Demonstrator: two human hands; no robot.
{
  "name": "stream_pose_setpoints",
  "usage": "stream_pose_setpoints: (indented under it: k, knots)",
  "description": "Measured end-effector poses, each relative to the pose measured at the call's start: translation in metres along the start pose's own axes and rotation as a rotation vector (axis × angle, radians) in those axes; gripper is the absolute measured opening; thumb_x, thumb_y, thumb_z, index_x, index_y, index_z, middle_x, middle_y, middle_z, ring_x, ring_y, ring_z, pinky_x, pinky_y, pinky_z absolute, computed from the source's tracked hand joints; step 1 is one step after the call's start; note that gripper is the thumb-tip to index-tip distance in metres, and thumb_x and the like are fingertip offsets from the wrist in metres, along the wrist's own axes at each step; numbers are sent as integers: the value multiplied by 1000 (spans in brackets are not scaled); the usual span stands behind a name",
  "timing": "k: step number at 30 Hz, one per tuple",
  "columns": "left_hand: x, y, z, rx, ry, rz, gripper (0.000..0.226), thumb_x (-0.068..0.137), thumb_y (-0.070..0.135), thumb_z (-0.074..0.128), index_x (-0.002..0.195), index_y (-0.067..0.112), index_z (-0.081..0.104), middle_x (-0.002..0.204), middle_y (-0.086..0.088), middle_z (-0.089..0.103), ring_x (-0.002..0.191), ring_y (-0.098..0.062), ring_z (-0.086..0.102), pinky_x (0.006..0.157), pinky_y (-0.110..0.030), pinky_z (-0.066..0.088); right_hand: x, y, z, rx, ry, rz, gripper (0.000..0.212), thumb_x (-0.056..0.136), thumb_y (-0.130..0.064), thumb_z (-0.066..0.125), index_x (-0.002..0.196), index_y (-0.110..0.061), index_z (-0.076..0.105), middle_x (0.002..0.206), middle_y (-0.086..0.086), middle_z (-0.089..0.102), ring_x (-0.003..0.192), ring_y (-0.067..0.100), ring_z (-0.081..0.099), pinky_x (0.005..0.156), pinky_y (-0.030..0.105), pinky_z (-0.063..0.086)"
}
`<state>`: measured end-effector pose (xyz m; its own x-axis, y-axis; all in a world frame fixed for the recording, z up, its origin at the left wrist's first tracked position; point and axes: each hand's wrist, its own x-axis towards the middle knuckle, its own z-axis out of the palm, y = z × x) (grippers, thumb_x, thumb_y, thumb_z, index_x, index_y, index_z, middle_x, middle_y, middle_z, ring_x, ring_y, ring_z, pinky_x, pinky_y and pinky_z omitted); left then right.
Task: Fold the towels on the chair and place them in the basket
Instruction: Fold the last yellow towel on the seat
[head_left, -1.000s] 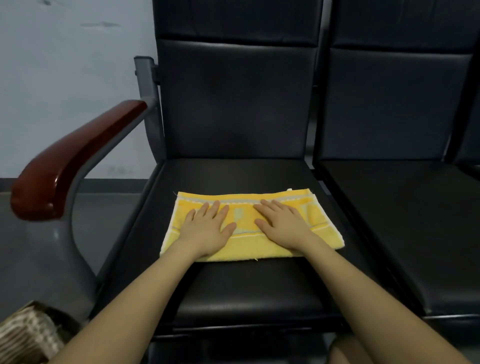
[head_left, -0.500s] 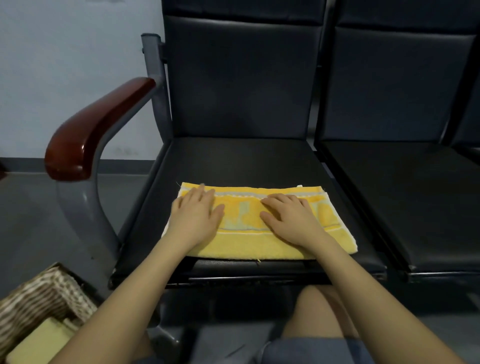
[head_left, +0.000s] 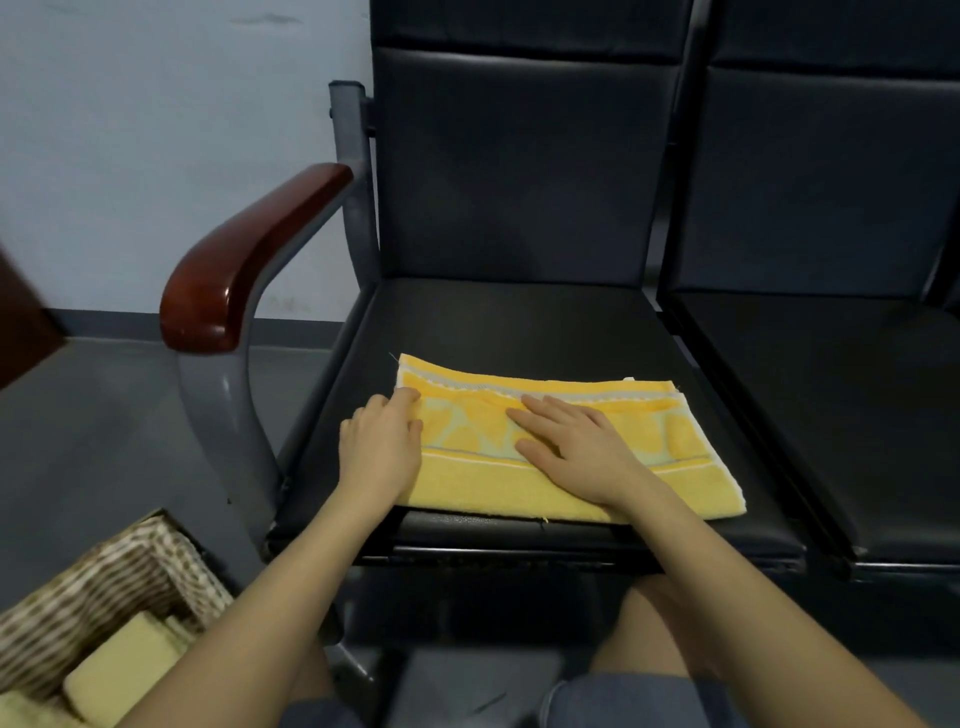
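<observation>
Folded yellow terry towel w/ a pale patterned band (head_left: 566, 447) lies flat on the near part of the black padded chair seat (head_left: 519, 322), its near edge just at the seat's front lip. Left hand (head_left: 382, 447) sits at the towel's left edge, fingers curled onto that edge, thumb side on the fabric; right hand (head_left: 576, 447) lies flat on the towel's middle, fingers straight & spread, palm down. Woven wicker basket (head_left: 104, 587) stands on the floor at near left, below the red-brown wooden armrest (head_left: 244, 260), w/ pale yellow folded towels (head_left: 124, 670) already inside.
</observation>
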<state>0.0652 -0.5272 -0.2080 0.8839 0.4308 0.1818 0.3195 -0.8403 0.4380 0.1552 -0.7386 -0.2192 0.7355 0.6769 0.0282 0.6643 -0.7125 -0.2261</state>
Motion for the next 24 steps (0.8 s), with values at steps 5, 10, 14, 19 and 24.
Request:
stream_pose_setpoints:
  k: [5, 10, 14, 19, 24]
  knots:
    - [10, 7, -24, -129, 156, -5, 34, 94, 24, 55, 128, 22, 57, 115, -2, 56, 103, -24, 55, 73, -31, 37, 11, -14, 5, -46, -44, 20, 52, 102, -51, 21, 151, -38, 18, 161, -13, 8, 148, 10, 4, 117, 34, 4]
    - [22, 29, -49, -159, 240, 166, 29, 89, 22, 62, 118, 21, 66, 110, -2, 61, 102, -23, 57, 75, -29, 39, 37, -32, 14, 234, 140, 1, 43, 98, -42, 45, 139, -31, 48, 149, -9, 40, 140, 14, 30, 114, 36, 18]
    - [27, 59, -50, -284, 228, 301, 26, 86, 20, 67, 112, 20, 69, 113, 3, 63, 101, -18, 59, 84, -33, 48, 37, -22, -1, 485, 268, 49, 28, 95, -30, 56, 122, -27, 62, 121, -7, 56, 118, 16, 44, 104, 38, 30]
    - [33, 112, -34, -235, 160, 386, 28, 90, 26, 62, 118, 25, 66, 122, 5, 60, 107, -17, 57, 86, -32, 45, 4, 32, -25, 436, 412, 278, 19, 95, -27, 54, 111, -24, 64, 98, -10, 62, 97, 11, 56, 99, 36, 31]
    - [26, 170, -4, -217, 68, 443, 32, 94, 28, 56, 125, 24, 61, 125, 3, 60, 113, -16, 53, 90, -28, 40, -29, 67, -28, 499, 504, 429, 17, 98, -32, 49, 109, -25, 61, 82, -7, 65, 93, 13, 61, 96, 33, 26]
